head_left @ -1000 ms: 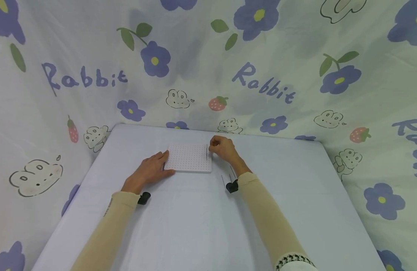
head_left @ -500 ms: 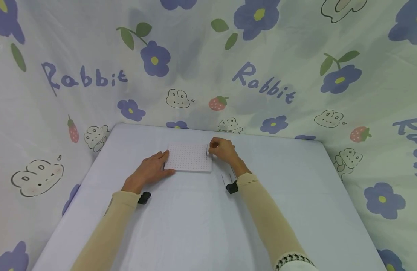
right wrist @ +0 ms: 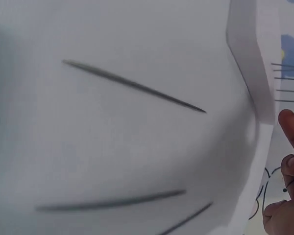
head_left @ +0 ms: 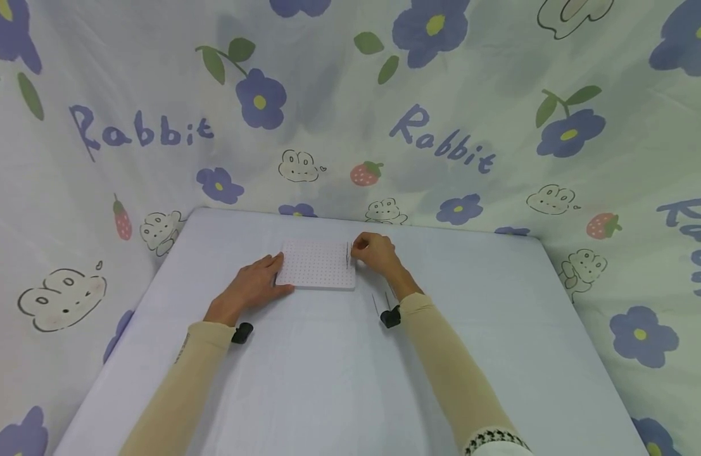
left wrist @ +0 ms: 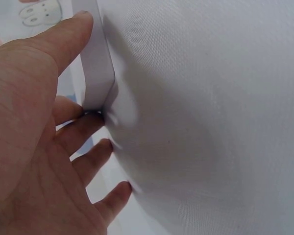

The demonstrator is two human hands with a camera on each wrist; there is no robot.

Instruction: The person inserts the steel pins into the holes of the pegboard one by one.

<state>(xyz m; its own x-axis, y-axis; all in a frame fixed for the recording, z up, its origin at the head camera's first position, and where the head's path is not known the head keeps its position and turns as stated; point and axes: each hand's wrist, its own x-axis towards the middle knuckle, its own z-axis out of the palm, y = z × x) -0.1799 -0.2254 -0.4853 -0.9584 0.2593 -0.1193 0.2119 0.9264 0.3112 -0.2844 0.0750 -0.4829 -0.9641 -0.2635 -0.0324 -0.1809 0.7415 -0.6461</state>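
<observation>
A white perforated board (head_left: 318,266) lies flat on the table, towards the far side. My left hand (head_left: 252,285) rests at its near-left corner: the thumb (left wrist: 63,39) lies straight along one side wall of the board (left wrist: 97,58), and the fingers (left wrist: 85,129) touch the adjoining side. My right hand (head_left: 374,251) is curled at the board's right edge, fingertips pinching a thin dark needle (head_left: 347,254) that stands upright in the board. Several needles (right wrist: 284,78) stand there in a row, just above my fingertips (right wrist: 290,125).
Loose needles (right wrist: 132,85) lie on the white tablecloth (head_left: 327,380) beside my right wrist (head_left: 378,304). Flower-and-rabbit printed fabric (head_left: 350,114) hangs close around the table's far and side edges. Small black cameras sit on both wrists (head_left: 242,332).
</observation>
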